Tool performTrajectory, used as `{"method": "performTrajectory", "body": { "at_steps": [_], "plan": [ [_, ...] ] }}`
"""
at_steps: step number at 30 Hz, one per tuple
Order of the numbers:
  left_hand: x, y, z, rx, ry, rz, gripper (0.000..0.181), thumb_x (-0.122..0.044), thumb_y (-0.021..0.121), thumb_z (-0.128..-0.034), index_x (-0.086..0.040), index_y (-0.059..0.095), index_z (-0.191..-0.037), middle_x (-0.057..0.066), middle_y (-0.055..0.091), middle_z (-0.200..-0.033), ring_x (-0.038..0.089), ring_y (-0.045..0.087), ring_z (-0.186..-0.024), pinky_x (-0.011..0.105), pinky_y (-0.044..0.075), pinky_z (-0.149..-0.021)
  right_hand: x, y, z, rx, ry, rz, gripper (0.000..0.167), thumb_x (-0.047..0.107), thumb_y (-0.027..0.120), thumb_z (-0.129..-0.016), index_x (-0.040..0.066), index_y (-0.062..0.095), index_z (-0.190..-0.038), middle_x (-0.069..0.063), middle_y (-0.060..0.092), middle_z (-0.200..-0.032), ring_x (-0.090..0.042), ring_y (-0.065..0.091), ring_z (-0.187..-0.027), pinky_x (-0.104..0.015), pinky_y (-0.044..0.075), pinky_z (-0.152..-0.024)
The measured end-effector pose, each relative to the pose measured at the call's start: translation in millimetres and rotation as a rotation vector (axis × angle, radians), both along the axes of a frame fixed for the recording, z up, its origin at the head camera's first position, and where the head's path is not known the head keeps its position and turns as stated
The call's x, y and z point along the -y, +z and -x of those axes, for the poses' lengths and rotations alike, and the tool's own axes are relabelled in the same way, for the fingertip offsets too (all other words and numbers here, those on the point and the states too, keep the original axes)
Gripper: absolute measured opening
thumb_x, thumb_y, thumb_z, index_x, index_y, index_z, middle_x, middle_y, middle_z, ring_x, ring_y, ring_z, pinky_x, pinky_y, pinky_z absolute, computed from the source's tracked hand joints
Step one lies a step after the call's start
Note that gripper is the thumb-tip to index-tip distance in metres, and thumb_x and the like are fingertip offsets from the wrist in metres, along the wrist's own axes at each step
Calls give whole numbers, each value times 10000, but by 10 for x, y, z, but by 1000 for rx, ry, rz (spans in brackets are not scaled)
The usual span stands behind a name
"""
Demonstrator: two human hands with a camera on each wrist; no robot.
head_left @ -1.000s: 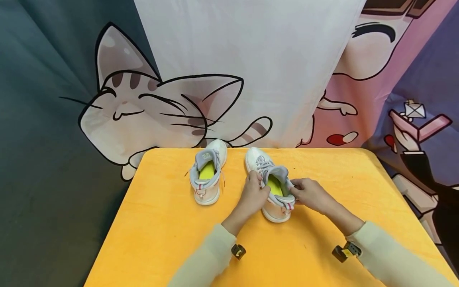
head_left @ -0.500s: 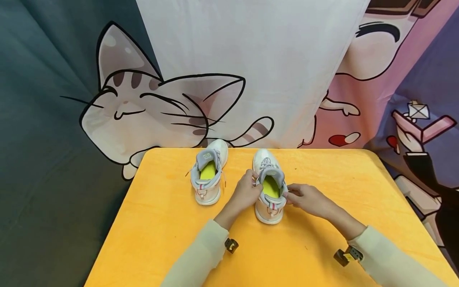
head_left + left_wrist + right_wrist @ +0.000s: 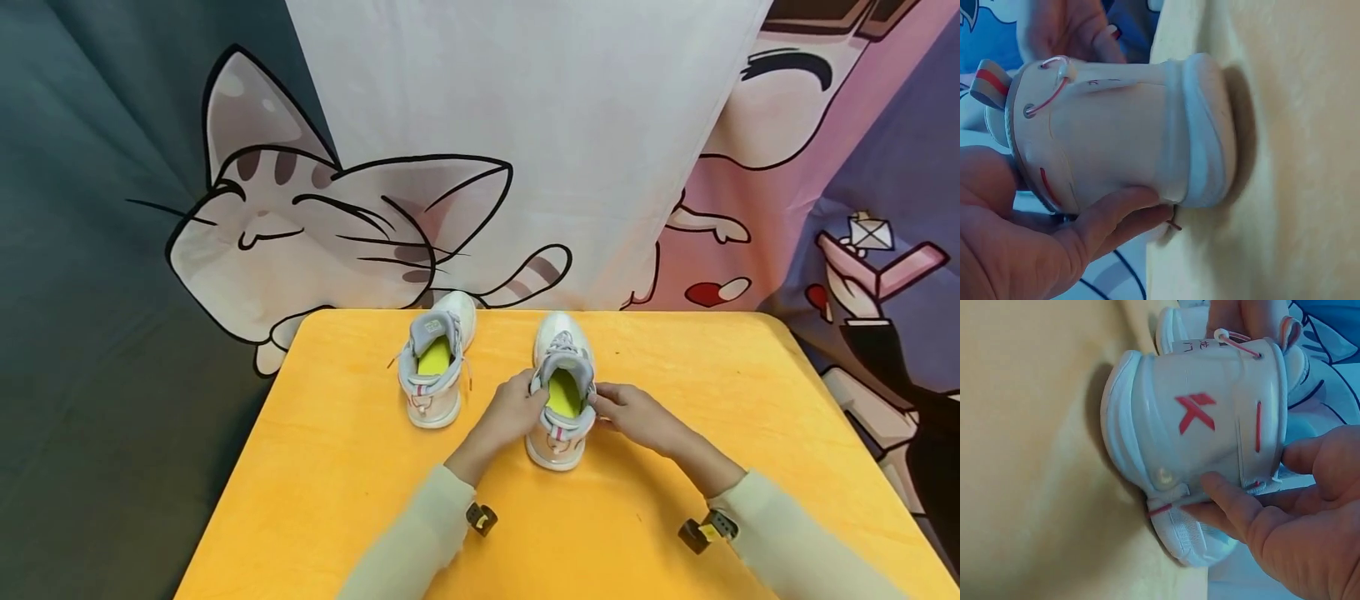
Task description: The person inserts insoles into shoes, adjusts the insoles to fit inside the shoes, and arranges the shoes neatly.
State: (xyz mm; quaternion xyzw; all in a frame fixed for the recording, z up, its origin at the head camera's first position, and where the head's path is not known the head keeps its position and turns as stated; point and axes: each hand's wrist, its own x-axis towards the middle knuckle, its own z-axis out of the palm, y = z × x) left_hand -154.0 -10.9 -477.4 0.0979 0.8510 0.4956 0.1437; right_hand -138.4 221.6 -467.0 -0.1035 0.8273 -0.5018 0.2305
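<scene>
A white sneaker [image 3: 557,450] with a yellow-green insole stands on the yellow table, toe pointing away. My left hand [image 3: 516,408] grips its left side at the collar, thumb over the edge and fingers outside, as the left wrist view of the sneaker [image 3: 1110,137] also shows. On the opposite side, my right hand [image 3: 637,417] pinches the collar with the thumb at the rim and fingers against the outer wall. In the right wrist view the sneaker [image 3: 1154,394] shows a red mark and red cord on its side. A matching sneaker [image 3: 423,408] stands apart to the left.
The yellow table [image 3: 315,467] reaches back to a hanging cloth [image 3: 585,125] printed with a cartoon cat and figures. The left sneaker's toe is close to that cloth. Dark cloth hangs beyond the table's left edge.
The held sneaker has turned from pointing far left to pointing nearly straight away, its heel swinging left. Both hands have moved left with it. The other sneaker has stayed put.
</scene>
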Motion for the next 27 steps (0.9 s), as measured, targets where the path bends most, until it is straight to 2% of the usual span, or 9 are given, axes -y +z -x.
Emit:
{"method": "performTrajectory", "body": {
  "at_steps": [3,9,13,16,18,20,23,25,27],
  "plan": [
    [93,44,76,-12,-74,2,336,-179,478,-1039,-66,625,-1319,58,567,-810,118,471,-594,247,407,-550,15,17,-98,-52,4,-54,513,245,479,-1111,-100,456,-1489,-258,629,-1377,-381,648,-1237,-481,554,-1000],
    [308,152,311,-12,-266,29,328,-152,475,-1064,-45,661,-1312,117,673,-957,114,551,-697,235,451,-635,91,77,-273,-260,51,-250,486,307,550,-1082,-29,571,-1434,-211,631,-1403,-376,631,-1266,-478,574,-957],
    [413,160,463,6,-395,24,361,-117,466,-1059,-53,653,-1362,139,693,-1067,95,547,-726,217,453,-662,147,80,-335,-287,104,-277,428,251,565,-1075,-27,601,-1399,-198,661,-1364,-354,661,-1231,-455,581,-939],
    [455,126,538,19,-451,3,385,-83,451,-1051,-57,646,-1383,142,652,-930,78,461,-590,214,405,-574,156,59,-350,-278,129,-275,404,208,570,-1071,-34,600,-1393,-202,667,-1351,-347,675,-1213,-436,586,-931],
    [467,81,567,32,-453,-18,386,-81,453,-1048,-61,651,-1378,138,624,-864,85,383,-517,224,362,-524,149,45,-351,-274,147,-271,401,192,571,-1069,-41,593,-1395,-204,677,-1335,-348,681,-1202,-427,589,-924],
    [470,48,565,31,-425,-17,379,-118,469,-1060,-83,645,-1394,116,658,-914,60,442,-566,215,408,-561,131,45,-341,-276,159,-275,396,188,575,-1066,-42,596,-1387,-194,696,-1304,-339,691,-1183,-412,595,-911],
    [473,21,516,39,-347,-16,380,-230,499,-1084,-100,623,-1418,104,712,-1158,82,624,-819,261,535,-774,98,87,-315,-318,167,-285,331,184,589,-1059,-8,651,-1321,-141,747,-1200,-271,725,-1094,-353,608,-847],
    [484,43,450,53,-285,6,438,-330,500,-1087,-110,579,-1458,111,683,-1292,145,657,-1070,335,530,-969,81,150,-286,-389,166,-301,265,184,610,-1049,36,697,-1251,-78,772,-1115,-189,736,-1004,-307,603,-796],
    [511,68,374,91,-228,16,526,-420,504,-1074,-118,518,-1504,127,669,-1338,228,649,-1197,428,499,-1060,79,241,-257,-478,167,-312,206,184,636,-1035,90,732,-1191,-12,777,-1056,-115,725,-942,-275,589,-754]
  ]
}}
